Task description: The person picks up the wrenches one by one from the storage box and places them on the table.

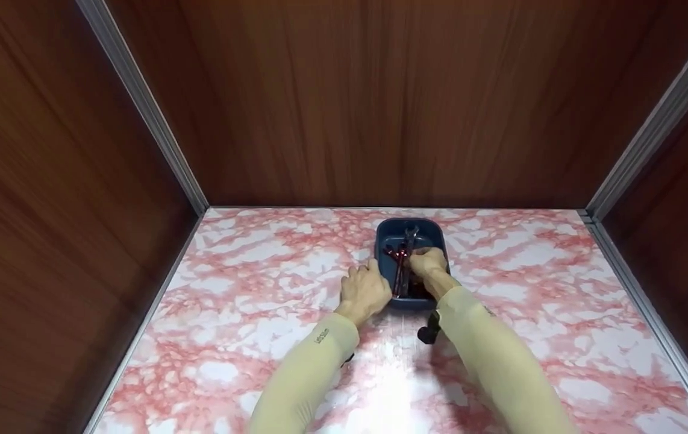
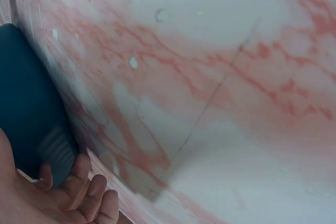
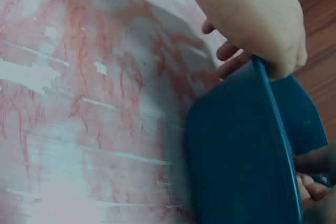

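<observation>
A dark blue plastic bin (image 1: 385, 228) stands on the table with several wrenches inside. My left hand (image 1: 365, 292) holds the bin's left rim; in the right wrist view its thumb is over the edge and its fingers lie along the outer wall. My right hand (image 1: 429, 263) reaches into the bin from the right. Its curled fingers are at the shaft of a silver open-end wrench (image 1: 411, 234), whose jaw end points to the far side. Dark red metallic wrenches (image 1: 399, 274) lie just left of it. The right palm hides part of the bin's contents.
The tabletop (image 1: 247, 301) has a red and white marbled surface. Brown wood-grain panels (image 1: 350, 108) enclose it at the back and sides, joined by grey metal corner posts (image 1: 151, 114). A small black device (image 1: 428, 333) hangs under the right wrist.
</observation>
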### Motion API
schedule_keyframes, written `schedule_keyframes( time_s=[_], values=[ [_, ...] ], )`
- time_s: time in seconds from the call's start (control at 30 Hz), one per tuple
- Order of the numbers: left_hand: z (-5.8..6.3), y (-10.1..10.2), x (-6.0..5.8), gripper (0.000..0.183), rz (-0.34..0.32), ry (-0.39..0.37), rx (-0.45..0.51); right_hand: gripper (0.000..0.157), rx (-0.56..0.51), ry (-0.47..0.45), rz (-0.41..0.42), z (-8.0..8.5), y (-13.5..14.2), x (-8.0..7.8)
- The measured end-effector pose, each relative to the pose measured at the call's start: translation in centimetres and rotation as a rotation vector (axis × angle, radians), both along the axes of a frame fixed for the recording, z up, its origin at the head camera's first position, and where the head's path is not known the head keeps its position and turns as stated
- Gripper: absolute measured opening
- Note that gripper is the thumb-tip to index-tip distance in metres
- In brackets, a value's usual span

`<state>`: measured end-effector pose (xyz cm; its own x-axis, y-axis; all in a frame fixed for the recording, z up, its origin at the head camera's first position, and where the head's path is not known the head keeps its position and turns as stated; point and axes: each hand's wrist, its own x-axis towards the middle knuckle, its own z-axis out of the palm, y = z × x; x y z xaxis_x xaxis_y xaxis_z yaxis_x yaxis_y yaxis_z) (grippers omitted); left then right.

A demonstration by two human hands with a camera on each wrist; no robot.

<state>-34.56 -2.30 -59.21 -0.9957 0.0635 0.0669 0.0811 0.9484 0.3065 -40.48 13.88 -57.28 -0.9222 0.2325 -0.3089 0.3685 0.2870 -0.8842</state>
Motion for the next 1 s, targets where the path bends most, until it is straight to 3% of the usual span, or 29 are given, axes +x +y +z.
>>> schedule_keyframes(
  time_s=[0.13, 0.27, 0.63, 1.0],
  values=[
    [-0.1, -0.1, -0.2, 0.053, 0.002, -0.016, 0.002, 0.037, -0.181, 0.012, 0.026, 0.3, 0.2, -0.2],
    [-0.2, -0.2, -0.3, 0.052, 0.005, -0.013, 0.006, 0.038, -0.25, 0.023, 0.055, 0.8, 0.4, -0.3],
    [0.0, -0.1, 0.0, 0.046, -0.002, 0.018, -0.001, 0.042, -0.332, -0.002, 0.11, 2.2, 2.1, -0.4],
    [-0.2, 0.0, -0.1, 0.044, -0.003, 0.059, -0.008, 0.05, -0.328, -0.032, 0.166, 3.3, 4.0, -0.2]
  ],
)
